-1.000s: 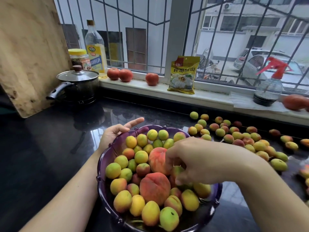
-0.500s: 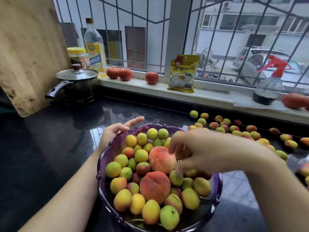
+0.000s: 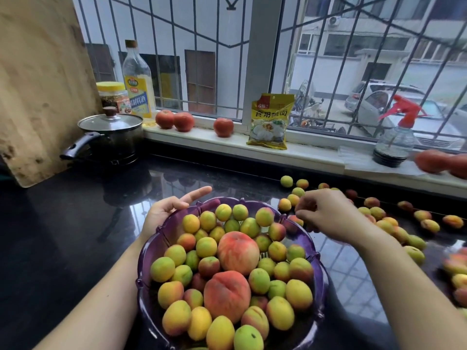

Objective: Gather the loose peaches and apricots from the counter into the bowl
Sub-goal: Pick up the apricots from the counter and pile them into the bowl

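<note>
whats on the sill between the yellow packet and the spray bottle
In the head view, the sill between the yellow packet and the spray bottle is mostly bare; white paper lies beside and under the bottle.

Glossy black stone counter (image 3: 63,236), translucent purple plastic bowl (image 3: 149,258), worn wooden board (image 3: 43,79)
</note>
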`<state>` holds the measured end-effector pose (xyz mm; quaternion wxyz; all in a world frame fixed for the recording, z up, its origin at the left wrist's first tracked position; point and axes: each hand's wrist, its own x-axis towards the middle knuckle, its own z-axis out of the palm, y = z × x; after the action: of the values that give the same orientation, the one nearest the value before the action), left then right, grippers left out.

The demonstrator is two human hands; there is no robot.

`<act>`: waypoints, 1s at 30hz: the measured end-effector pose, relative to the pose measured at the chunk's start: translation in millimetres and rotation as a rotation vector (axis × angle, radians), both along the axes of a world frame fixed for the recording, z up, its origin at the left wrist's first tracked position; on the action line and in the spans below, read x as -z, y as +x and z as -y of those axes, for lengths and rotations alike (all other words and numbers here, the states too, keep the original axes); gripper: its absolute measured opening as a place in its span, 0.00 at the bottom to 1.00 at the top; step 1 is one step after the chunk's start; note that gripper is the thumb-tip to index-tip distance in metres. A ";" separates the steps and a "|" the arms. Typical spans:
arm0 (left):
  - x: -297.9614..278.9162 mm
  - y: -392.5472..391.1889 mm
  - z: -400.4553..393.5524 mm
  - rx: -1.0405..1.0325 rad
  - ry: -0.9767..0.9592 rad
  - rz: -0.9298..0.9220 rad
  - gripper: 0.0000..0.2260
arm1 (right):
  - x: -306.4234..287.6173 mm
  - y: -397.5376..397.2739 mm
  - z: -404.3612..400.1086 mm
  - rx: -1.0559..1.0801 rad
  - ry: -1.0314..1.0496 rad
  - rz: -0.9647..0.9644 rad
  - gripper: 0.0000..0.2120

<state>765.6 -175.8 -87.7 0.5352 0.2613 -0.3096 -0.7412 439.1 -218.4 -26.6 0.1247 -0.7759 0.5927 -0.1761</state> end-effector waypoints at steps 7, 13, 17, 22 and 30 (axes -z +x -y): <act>0.5 0.2 2.1 0.006 0.017 -0.002 0.32 | 22.5 17.0 -1.6 -0.141 0.017 -0.339 0.20; -0.9 -1.5 1.3 0.013 0.018 -0.006 0.30 | 40.3 29.3 22.3 -0.118 0.177 -0.379 0.15; -1.3 -1.4 1.0 0.013 0.027 -0.012 0.28 | 21.2 8.8 5.9 -0.167 0.083 -0.124 0.14; -1.9 -2.4 0.2 0.014 0.028 -0.019 0.29 | -35.8 -22.2 -22.0 -0.120 0.212 0.577 0.10; -1.8 -2.7 -0.7 0.013 0.019 -0.012 0.32 | -75.3 5.7 -60.1 -0.418 0.355 0.207 0.09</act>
<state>762.9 -175.1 -86.0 0.5299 0.2601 -0.3012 -0.7489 444.8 -158.3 48.7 0.3517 -0.8253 0.4257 -0.1183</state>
